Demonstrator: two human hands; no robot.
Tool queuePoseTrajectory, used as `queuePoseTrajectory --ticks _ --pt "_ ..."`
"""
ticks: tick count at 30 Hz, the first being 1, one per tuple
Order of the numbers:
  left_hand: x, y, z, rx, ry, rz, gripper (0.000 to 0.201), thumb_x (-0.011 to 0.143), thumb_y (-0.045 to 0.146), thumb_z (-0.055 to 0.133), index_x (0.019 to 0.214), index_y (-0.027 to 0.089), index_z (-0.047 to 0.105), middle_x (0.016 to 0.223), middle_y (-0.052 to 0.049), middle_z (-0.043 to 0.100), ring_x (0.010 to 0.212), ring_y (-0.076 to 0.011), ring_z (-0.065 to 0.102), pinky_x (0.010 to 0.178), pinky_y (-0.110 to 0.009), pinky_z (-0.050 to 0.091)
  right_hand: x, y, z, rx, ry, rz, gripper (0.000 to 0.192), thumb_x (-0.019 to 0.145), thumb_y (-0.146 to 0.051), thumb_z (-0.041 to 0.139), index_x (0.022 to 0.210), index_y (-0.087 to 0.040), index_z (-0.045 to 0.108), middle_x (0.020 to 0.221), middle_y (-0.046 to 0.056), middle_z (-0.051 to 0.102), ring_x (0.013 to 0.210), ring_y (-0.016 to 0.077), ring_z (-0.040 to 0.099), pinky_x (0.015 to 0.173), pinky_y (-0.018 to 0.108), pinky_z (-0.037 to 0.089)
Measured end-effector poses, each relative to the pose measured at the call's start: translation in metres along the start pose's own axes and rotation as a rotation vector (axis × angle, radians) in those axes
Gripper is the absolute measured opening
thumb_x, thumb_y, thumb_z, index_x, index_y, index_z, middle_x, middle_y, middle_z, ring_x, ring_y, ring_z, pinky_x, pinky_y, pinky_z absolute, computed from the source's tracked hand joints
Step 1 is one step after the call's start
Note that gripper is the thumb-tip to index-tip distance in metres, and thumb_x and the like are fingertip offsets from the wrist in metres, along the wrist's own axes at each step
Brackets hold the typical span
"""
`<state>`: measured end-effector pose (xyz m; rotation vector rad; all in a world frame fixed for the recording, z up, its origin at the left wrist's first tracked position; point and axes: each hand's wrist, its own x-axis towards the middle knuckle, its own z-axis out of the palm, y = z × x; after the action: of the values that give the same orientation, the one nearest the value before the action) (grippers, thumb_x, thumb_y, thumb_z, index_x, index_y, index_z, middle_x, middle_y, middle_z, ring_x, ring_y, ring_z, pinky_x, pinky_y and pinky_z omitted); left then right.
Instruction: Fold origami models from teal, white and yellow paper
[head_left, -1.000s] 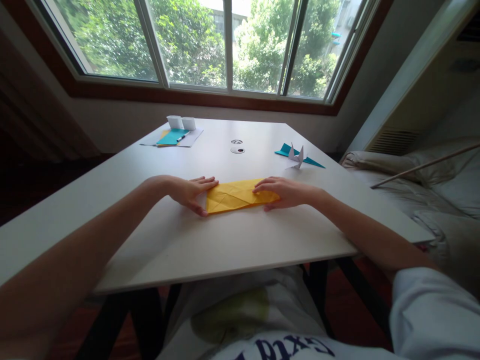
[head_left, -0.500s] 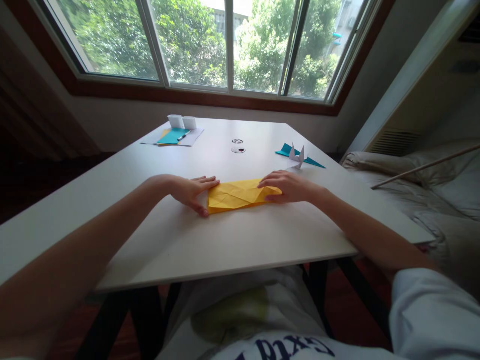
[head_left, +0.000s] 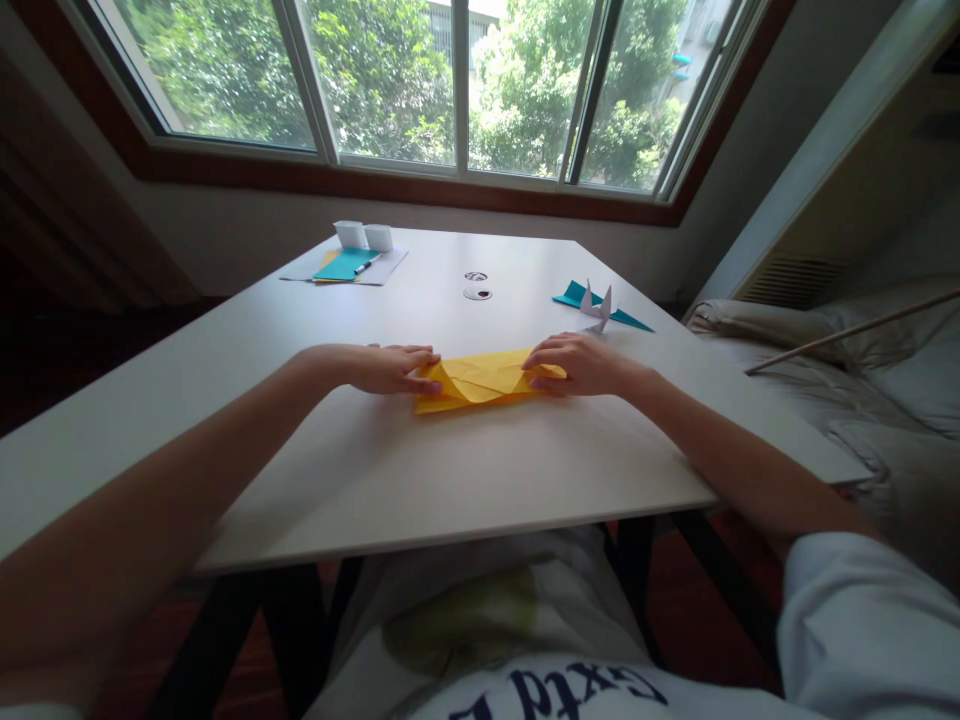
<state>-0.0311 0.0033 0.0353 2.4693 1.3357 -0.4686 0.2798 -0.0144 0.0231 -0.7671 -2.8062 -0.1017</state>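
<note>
A folded sheet of yellow origami paper (head_left: 484, 380) lies crosswise on the white table in front of me, creases across its upper layer. My left hand (head_left: 394, 369) grips its left end, thumb on the near side and fingers behind. At the other end, my right hand (head_left: 576, 364) pinches the paper between thumb and curled fingers. The upper layer bulges slightly near my left thumb, while the lower layer's near edge stays on the table. What lies beneath my fingertips is hidden.
Beyond my right hand sit a white folded paper figure (head_left: 598, 307) and a teal folded paper piece (head_left: 634, 321). At the far left are teal paper (head_left: 345, 265), a pen (head_left: 367, 264) and white paper boxes (head_left: 378, 238). Round fittings (head_left: 477, 294) mark the tabletop (head_left: 450, 480).
My left thumb has moved up and inward from the paper's near-left corner, lifting the upper layer there. My right hand stays at the right end with its fingers slightly shifted.
</note>
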Motion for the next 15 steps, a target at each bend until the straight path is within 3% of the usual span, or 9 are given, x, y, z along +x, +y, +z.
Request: queuePoseTrajectory --ticks 5,9,15 --pt "0.0043 -0.0012 0.0061 0.019 0.065 0.011 0.093 0.072 0.074 0.040 0.143 0.015 0.027 0.148 -0.017 0.025 0.133 -0.0318 0.028 0.105 -0.041 0.026 0.0011 0.0011 0.0078 0.063 -0.062 0.027 0.024 0.086 -0.030 0.048 0.096 -0.019 0.066 0.094 0.007 0.069 0.082 0.0181 0.063 0.076 0.031 0.046" --pt "0.0050 -0.0015 0.0056 0.030 0.115 0.052 0.081 0.075 0.070 0.041 0.136 0.017 0.039 0.140 -0.017 0.040 0.122 -0.0318 0.043 0.099 -0.040 0.034 0.0011 0.0014 0.0105 0.130 -0.083 0.035 0.024 0.086 -0.028 0.048 0.097 -0.018 0.066 0.096 0.008 0.067 0.082 0.0170 0.063 0.074 0.028 0.047" --pt "0.0063 0.0044 0.0016 0.002 0.317 0.253 0.063 0.074 0.057 0.054 0.128 0.025 0.049 0.137 -0.009 0.043 0.120 -0.0263 0.044 0.099 -0.035 0.035 0.0008 0.0021 0.0100 0.172 -0.079 0.053 0.025 0.085 -0.031 0.050 0.099 -0.018 0.066 0.098 0.009 0.066 0.084 0.0177 0.062 0.073 0.028 0.048"
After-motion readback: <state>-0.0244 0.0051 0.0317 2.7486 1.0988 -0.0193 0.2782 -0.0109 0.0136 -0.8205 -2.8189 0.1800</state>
